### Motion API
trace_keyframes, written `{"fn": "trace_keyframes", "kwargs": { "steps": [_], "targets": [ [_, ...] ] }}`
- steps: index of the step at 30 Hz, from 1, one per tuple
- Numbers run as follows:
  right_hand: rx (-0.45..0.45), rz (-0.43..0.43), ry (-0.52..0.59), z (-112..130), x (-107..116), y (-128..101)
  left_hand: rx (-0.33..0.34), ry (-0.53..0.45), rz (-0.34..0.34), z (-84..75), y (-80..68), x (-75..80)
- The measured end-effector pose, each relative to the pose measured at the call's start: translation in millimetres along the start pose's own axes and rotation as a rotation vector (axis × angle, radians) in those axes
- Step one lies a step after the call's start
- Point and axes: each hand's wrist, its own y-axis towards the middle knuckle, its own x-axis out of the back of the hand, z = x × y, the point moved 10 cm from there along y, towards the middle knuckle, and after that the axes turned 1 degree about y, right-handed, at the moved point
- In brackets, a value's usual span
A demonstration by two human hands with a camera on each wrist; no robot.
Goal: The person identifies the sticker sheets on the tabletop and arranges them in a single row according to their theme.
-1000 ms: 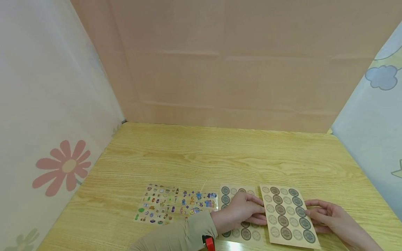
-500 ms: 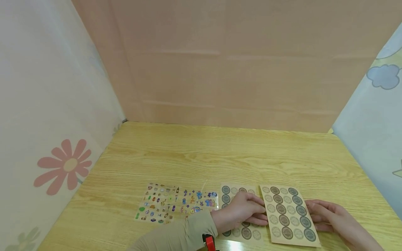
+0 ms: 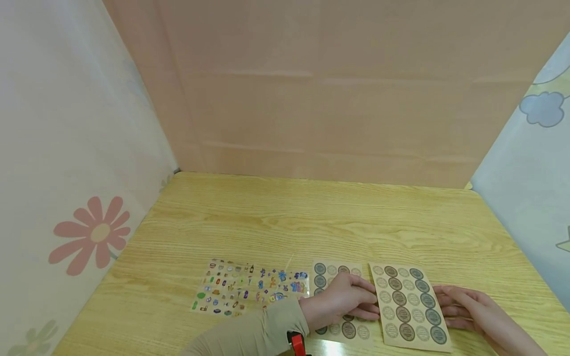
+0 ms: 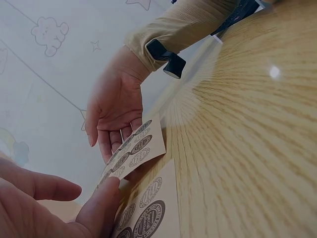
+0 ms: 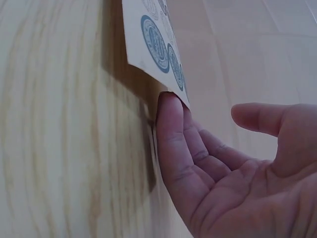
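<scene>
A tan sheet of round stickers (image 3: 407,306) stands slightly raised off the table between my two hands. My left hand (image 3: 345,299) lies across a second tan sticker sheet (image 3: 319,269), its fingertips at the raised sheet's left edge. In the left wrist view, the left thumb (image 4: 54,188) stays apart from the sheet. My right hand (image 3: 474,311) touches the raised sheet's right edge. The right wrist view shows its fingertips (image 5: 171,106) under that edge and its thumb (image 5: 257,118) held away. Part of the second sheet is hidden beneath the left hand.
Left of the tan sheets lie clear sheets of small colourful stickers (image 3: 222,287), partly covered by the left sleeve (image 3: 258,329). Everything rests near the front of the wooden table (image 3: 285,217). A brown paper backdrop (image 3: 311,99) rises behind it, with patterned cloth (image 3: 89,148) at the sides.
The right thumb has come off the raised sheet's face and the right hand has shifted slightly right. The left hand has barely moved; the sheet has shifted only a little.
</scene>
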Motion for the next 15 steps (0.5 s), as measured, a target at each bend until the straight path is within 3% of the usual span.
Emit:
{"fn": "trace_keyframes", "kwargs": {
  "steps": [5,15],
  "targets": [
    [-0.049,-0.022,0.010,-1.0,1.3,-2.6,0.012,0.003,0.005,-1.0,-1.3,-0.5],
    [-0.054,0.021,0.039,5.3,-5.4,-5.0,0.025,0.026,0.016,-4.2,-4.9,-0.7]
  ]
}}
